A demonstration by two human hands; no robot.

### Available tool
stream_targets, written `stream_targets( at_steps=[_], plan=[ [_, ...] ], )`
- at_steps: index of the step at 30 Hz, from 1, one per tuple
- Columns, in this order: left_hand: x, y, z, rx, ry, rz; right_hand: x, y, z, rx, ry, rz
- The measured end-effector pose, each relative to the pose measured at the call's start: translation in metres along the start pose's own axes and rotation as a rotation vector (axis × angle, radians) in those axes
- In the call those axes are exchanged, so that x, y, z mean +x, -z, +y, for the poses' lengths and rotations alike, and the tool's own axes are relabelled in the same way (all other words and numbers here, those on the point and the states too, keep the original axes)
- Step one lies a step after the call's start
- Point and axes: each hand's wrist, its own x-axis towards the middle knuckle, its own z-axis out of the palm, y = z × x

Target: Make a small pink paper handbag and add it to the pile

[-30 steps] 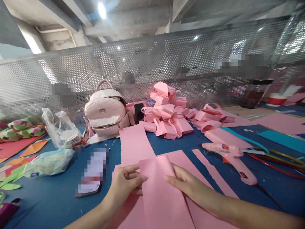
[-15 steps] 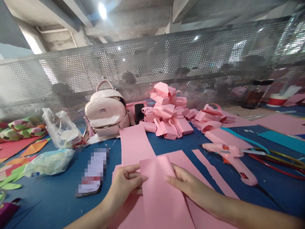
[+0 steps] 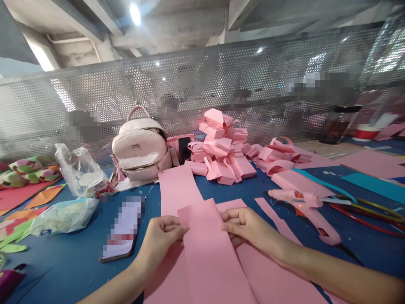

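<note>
Grip: left hand point(image 3: 163, 234) and right hand point(image 3: 247, 223) each pinching one long edge of pink sheet point(image 3: 205, 253), at clock centre over bench point(image 3: 72, 266) | Step: sheet positioning, apparently | Next move: likely calls for light, even edge hold | 2 o'clock: glue gun point(image 3: 305, 200) | 12 o'clock: folded-paper pile point(image 3: 218, 147)

Head-worn camera, close above blue table point(image 3: 79, 257), facing forward, down.
</note>
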Motion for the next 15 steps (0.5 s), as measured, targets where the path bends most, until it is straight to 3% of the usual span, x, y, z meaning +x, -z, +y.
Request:
stream_targets(
  at_steps=[9, 15],
  plan=[
    [0.003, 0.011, -0.001, 0.113, -0.106, 0.079, 0.003, 0.010, -0.008, -0.114, 0.093, 0.162],
    [0.000, 0.005, -0.004, 0.127, -0.092, 0.052, 0.000, 0.001, -0.003, -0.112, 0.073, 0.036]
  ],
)
